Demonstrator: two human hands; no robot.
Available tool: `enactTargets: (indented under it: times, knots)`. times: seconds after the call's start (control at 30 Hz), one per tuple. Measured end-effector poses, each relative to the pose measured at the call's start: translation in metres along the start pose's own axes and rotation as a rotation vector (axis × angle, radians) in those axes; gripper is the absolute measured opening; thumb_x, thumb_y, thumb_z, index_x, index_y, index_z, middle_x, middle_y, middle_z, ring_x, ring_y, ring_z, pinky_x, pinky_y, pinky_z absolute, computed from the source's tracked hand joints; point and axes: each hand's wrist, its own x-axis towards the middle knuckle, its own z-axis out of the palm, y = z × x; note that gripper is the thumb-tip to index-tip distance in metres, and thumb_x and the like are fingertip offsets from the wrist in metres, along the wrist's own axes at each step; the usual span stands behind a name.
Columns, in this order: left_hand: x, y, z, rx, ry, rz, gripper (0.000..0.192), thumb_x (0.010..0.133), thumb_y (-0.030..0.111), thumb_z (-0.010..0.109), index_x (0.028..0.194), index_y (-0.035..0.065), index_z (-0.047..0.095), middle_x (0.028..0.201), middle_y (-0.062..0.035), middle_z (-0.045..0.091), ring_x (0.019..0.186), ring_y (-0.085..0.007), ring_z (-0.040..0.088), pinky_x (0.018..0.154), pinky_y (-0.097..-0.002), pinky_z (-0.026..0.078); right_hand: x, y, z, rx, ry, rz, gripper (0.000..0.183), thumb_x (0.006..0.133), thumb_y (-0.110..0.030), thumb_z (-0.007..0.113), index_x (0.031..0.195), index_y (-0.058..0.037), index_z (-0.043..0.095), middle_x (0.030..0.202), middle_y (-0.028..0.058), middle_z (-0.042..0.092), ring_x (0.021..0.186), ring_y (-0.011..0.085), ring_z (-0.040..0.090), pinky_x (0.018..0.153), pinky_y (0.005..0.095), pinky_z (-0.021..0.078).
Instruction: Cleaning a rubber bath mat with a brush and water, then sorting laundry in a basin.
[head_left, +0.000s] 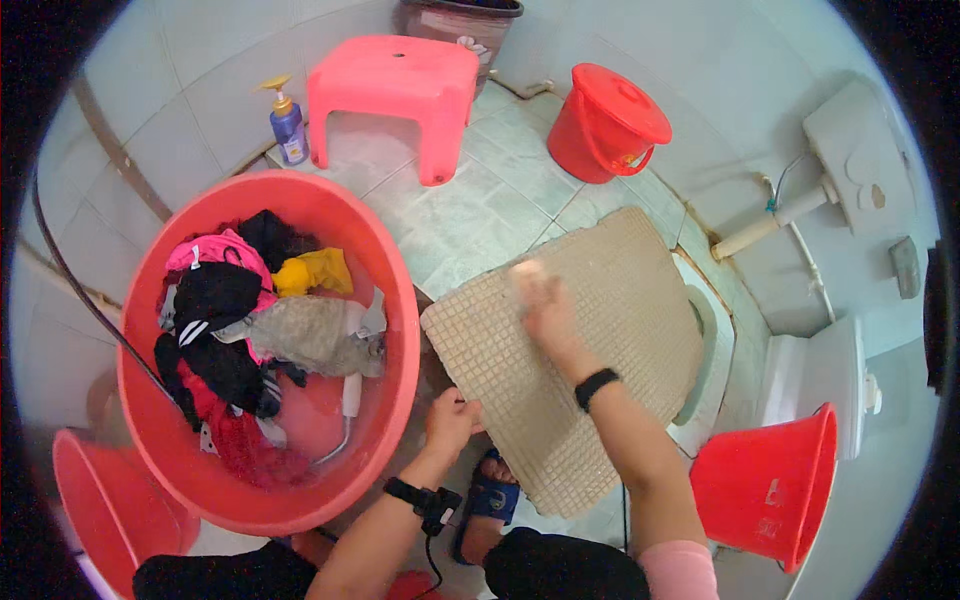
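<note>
A beige waffle-textured mat (600, 330) lies slanted in front of me. My left hand (450, 427) grips its near left edge, with fingers and thumb at the rim. On the mat's upper left part is my right hand (544, 307), blurred by motion. It is closed around a small pale object (528, 271), too blurred to name. To the left stands a large red plastic tub (405, 300) with wet clothes in it: black, pink and red pieces, a yellow cloth (315, 271) and a grey garment (304, 334). A white-handled shower head (351, 394) lies among them.
A pink plastic stool (394, 71), a purple pump bottle (289, 131) and a lidded red bucket (600, 127) stand at the back. Another red bucket (757, 480) is at right. The mat partly covers a squat toilet (716, 345). A dark hose (82, 289) enters the tub.
</note>
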Motion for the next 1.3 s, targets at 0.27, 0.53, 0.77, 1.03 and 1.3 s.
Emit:
enactTargets:
  times: [0.27,0.53,0.77,1.03,1.3]
  knots:
    - [0.031,-0.009,-0.020,0.140,0.073,-0.033,0.016,0.080,0.001,0.055,0.096,-0.0034,0.053,0.090,-0.0145,0.060,0.079,-0.0216,0.062,0.062,-0.0334,0.057,0.012,-0.131,-0.006,0.195,-0.208,-0.145,0.064,0.072,-0.005,0.056,0.131,-0.0151,0.035,0.120,0.0235,0.042,0.097,0.0406,0.050,0.080,0.0462,0.0445]
    - [0.035,-0.022,-0.002,-0.134,-0.006,-0.030,0.016,0.080,0.004,0.056,0.093,-0.0040,0.053,0.090,-0.0149,0.060,0.079,-0.0222,0.062,0.060,-0.0330,0.057,-0.009,0.105,-0.019,-0.230,-0.024,0.016,0.054,0.076,-0.001,0.050,0.128,-0.0057,0.037,0.120,0.0216,0.046,0.101,0.0369,0.047,0.085,0.0436,0.0405]
    - [0.003,0.010,-0.017,0.762,0.145,0.076,0.037,0.075,0.020,0.065,0.098,-0.0058,0.053,0.089,-0.0177,0.061,0.088,-0.0267,0.061,0.074,-0.0364,0.051,-0.072,0.029,-0.035,0.158,-0.098,0.400,0.057,0.076,-0.009,0.053,0.130,-0.0060,0.034,0.120,0.0232,0.044,0.105,0.0418,0.042,0.087,0.0471,0.0391]
    - [-0.008,0.088,-0.121,0.580,0.299,0.076,0.033,0.075,0.030,0.062,0.088,0.0000,0.060,0.090,-0.0181,0.061,0.077,-0.0241,0.059,0.071,-0.0367,0.045,-0.109,-0.003,-0.088,-0.102,-0.142,0.662,0.060,0.074,-0.016,0.060,0.129,-0.0143,0.037,0.127,0.0179,0.036,0.110,0.0396,0.039,0.090,0.0484,0.0353]
    - [0.012,0.084,-0.191,0.693,-0.003,-0.267,0.024,0.076,0.022,0.058,0.090,0.0028,0.062,0.090,-0.0153,0.060,0.077,-0.0259,0.055,0.066,-0.0351,0.042,-0.149,-0.001,-0.077,0.025,0.096,0.620,0.044,0.072,-0.020,0.061,0.115,-0.0167,0.053,0.126,0.0169,0.038,0.112,0.0365,0.037,0.091,0.0527,0.0313]
